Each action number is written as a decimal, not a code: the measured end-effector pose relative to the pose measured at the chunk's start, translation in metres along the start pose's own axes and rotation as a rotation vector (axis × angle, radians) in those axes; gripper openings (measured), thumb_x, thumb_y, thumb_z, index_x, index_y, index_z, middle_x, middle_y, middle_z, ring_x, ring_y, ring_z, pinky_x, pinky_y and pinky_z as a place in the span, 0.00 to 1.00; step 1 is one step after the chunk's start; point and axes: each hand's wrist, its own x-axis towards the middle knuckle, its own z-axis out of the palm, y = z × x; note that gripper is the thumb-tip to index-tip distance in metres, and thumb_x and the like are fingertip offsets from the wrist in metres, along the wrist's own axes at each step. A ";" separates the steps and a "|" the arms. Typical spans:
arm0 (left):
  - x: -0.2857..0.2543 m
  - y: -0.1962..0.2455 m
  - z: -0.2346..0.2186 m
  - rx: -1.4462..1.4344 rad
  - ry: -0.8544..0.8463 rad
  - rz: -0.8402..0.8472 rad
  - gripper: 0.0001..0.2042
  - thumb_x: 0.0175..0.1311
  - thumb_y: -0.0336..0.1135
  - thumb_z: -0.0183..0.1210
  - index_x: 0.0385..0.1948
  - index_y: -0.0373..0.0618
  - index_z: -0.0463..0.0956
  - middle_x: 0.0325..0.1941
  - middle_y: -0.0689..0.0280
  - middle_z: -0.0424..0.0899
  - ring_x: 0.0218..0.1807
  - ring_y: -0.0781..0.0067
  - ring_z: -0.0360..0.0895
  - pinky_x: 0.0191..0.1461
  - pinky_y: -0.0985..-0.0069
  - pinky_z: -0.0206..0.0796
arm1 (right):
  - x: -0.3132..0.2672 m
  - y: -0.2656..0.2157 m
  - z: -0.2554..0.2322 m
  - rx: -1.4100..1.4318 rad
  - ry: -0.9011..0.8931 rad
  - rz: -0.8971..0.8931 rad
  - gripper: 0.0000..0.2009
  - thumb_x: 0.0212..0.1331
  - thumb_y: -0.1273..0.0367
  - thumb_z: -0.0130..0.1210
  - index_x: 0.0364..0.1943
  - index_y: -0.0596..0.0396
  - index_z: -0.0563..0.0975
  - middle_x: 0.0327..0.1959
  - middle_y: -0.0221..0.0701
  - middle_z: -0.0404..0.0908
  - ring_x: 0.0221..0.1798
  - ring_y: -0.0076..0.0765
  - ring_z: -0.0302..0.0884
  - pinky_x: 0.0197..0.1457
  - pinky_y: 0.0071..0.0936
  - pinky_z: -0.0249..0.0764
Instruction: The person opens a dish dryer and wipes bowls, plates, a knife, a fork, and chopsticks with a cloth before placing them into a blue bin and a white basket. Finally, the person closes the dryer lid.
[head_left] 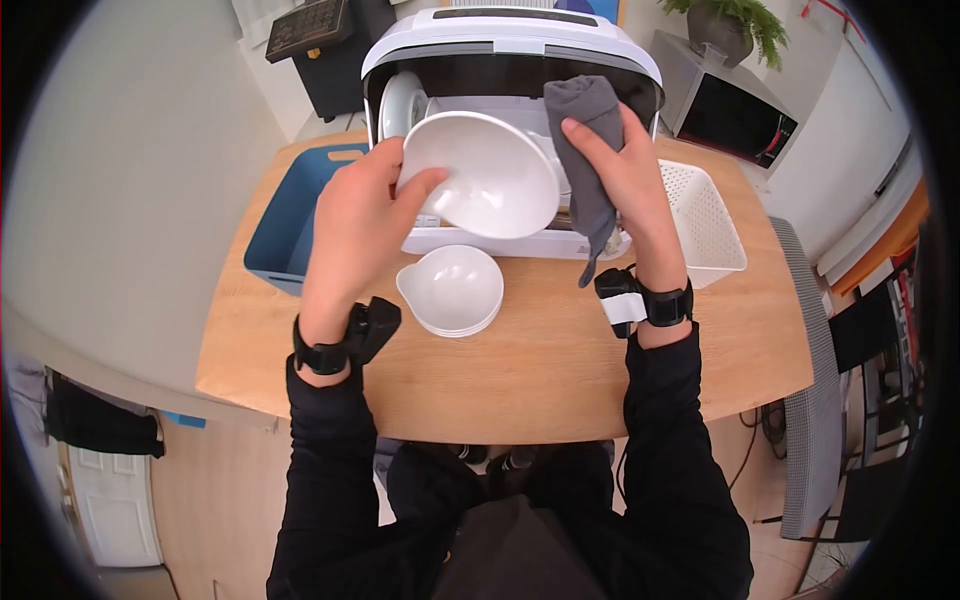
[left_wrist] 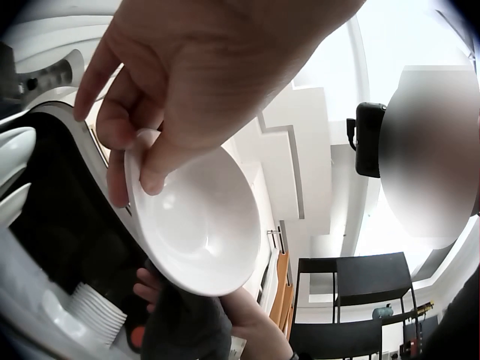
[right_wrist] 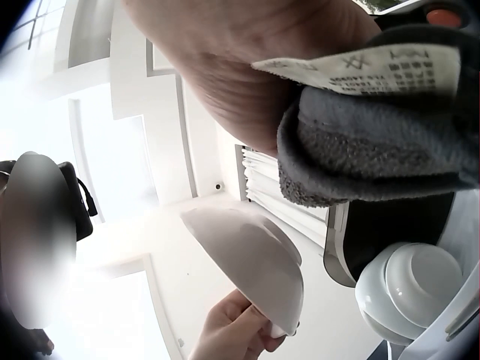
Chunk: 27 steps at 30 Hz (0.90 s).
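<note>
My left hand [head_left: 362,215] pinches the rim of a white bowl [head_left: 490,175], thumb inside, its inner side facing me in the head view. Folded grey cloth [head_left: 590,150] is gripped in my right hand [head_left: 632,180], just right of the bowl and apart from it. In the right wrist view the cloth [right_wrist: 375,142] shows a white label, and the bowl [right_wrist: 255,262] is tilted in the left fingers. Below the raised bowl, a small stack of white spouted bowls [head_left: 455,290] stands on the wooden table [head_left: 520,370].
Behind the hands stands an open white dish cabinet [head_left: 425,240] with white dishes [head_left: 402,105] inside. A blue basket [head_left: 290,215] is at its left and a white perforated basket [head_left: 705,225] at its right. Further back right is a microwave [head_left: 735,115] under a potted plant.
</note>
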 end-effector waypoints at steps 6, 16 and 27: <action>-0.024 -0.029 -0.013 -0.205 -0.272 -0.154 0.16 0.66 0.37 0.59 0.52 0.39 0.77 0.28 0.56 0.83 0.25 0.65 0.79 0.34 0.72 0.69 | -0.003 -0.011 -0.007 0.060 0.036 0.008 0.26 0.56 0.60 0.66 0.54 0.64 0.75 0.46 0.37 0.82 0.46 0.29 0.79 0.50 0.25 0.75; -0.047 -0.055 0.014 -0.002 -0.472 -0.198 0.16 0.67 0.38 0.56 0.54 0.46 0.78 0.34 0.55 0.84 0.30 0.61 0.83 0.40 0.67 0.71 | -0.003 -0.017 -0.012 0.008 0.046 -0.023 0.25 0.57 0.60 0.65 0.54 0.63 0.75 0.46 0.36 0.83 0.47 0.28 0.80 0.51 0.25 0.74; -0.050 -0.067 0.025 0.139 -0.429 -0.083 0.15 0.65 0.39 0.56 0.52 0.53 0.80 0.36 0.56 0.85 0.41 0.53 0.82 0.43 0.62 0.72 | 0.006 -0.004 -0.012 0.052 0.122 -0.189 0.30 0.61 0.57 0.63 0.63 0.60 0.69 0.55 0.36 0.78 0.56 0.30 0.75 0.60 0.26 0.70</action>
